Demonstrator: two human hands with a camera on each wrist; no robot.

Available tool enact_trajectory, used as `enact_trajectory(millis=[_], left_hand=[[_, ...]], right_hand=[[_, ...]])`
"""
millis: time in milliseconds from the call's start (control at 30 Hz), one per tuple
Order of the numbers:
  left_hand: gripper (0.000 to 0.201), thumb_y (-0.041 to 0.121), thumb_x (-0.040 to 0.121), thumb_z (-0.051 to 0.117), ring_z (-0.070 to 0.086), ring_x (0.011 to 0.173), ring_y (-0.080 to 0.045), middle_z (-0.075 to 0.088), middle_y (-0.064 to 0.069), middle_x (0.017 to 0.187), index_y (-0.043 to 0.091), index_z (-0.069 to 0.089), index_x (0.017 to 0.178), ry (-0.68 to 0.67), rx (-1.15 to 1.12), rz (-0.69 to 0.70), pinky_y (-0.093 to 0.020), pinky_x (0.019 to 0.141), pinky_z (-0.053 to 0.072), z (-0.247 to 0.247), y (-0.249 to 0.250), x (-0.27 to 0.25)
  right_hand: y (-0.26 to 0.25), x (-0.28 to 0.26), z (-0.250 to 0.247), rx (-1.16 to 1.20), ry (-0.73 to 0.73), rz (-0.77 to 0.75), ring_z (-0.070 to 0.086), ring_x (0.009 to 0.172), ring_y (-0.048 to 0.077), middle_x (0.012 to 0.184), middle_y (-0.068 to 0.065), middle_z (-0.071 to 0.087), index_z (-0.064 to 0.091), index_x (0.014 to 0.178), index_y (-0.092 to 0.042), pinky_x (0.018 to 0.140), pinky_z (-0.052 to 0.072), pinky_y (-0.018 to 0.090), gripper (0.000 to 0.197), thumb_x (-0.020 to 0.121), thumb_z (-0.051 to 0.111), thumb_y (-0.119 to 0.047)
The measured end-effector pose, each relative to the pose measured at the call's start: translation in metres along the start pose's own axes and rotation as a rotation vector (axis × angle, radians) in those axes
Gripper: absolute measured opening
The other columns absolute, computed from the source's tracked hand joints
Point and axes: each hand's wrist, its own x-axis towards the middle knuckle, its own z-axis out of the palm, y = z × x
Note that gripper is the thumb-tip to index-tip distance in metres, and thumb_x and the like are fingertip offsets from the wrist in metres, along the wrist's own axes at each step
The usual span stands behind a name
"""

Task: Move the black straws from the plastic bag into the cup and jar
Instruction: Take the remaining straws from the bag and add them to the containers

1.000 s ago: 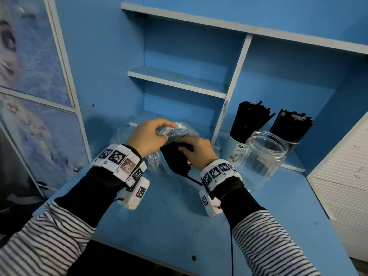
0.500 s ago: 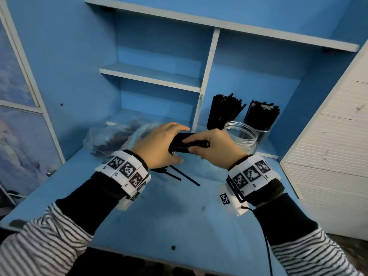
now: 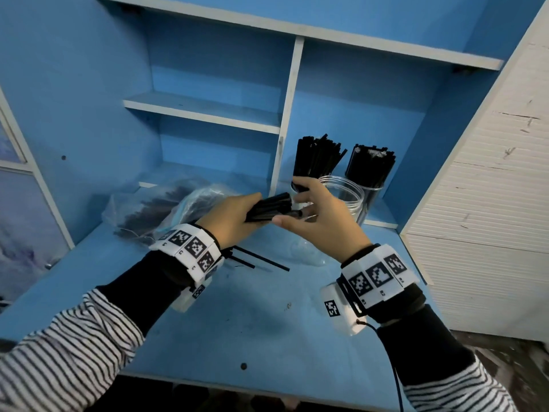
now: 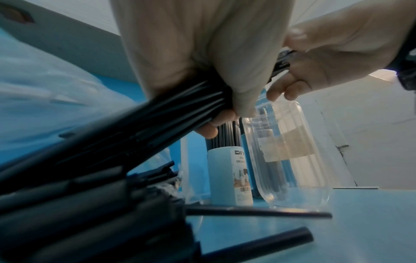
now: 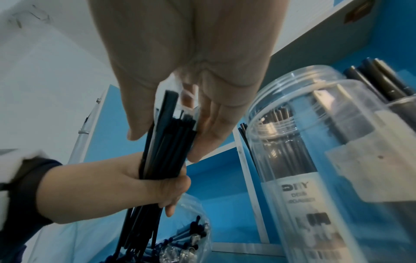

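Observation:
My left hand [image 3: 231, 218] grips a bundle of black straws [image 3: 269, 207], held level above the desk and pointing right. My right hand [image 3: 320, 212] is at the bundle's right end, with thumb and straight fingers on either side of the tips [image 5: 171, 124]. Just behind that hand stands the clear jar [image 3: 352, 193], which looks empty. A white cup [image 4: 229, 174] full of straws [image 3: 316, 157] stands behind it. The plastic bag [image 3: 154, 212] lies at the left with more straws inside.
A second clear cup [image 3: 371, 173] packed with straws stands at the back right. Two or three loose straws [image 3: 261, 260] lie on the blue desk [image 3: 237, 322] under my left wrist. Shelves rise behind, and a white panel [image 3: 490, 203] closes off the right.
Both hands left the bag and carried the bundle right, up to the jar. My right hand loosened its grip and its fingers straightened at the straw tips.

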Motion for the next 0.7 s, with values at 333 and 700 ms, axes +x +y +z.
enact_trajectory(millis=[333,700], left_hand=[[0.018,0.034,0.088,0.068,0.054,0.061,-0.006,0.059,0.002,0.066,0.018,0.061,0.089,0.058,-0.126,-0.118,-0.012,0.055,0.036,-0.008,-0.010,-0.004],[0.010,0.035,0.083,0.073,0.059,0.070,-0.013,0.064,0.002,0.073,0.029,0.065,0.084,0.015,-0.155,-0.129,-0.020,0.062,0.038,-0.009,-0.007,-0.006]], right_hand=[[0.031,-0.005,0.047,-0.230,-0.225,0.203,0.060,0.105,0.012,0.118,-0.001,0.065,0.060,0.124,-0.016,0.086,0.046,0.020,0.051,0.087,0.061,-0.051],[0.035,0.011,0.056,-0.365,-0.350,0.199,0.061,0.089,0.022,0.102,0.007,0.067,0.065,0.105,-0.012,0.075,0.050,0.028,0.016,0.090,0.060,-0.013]])
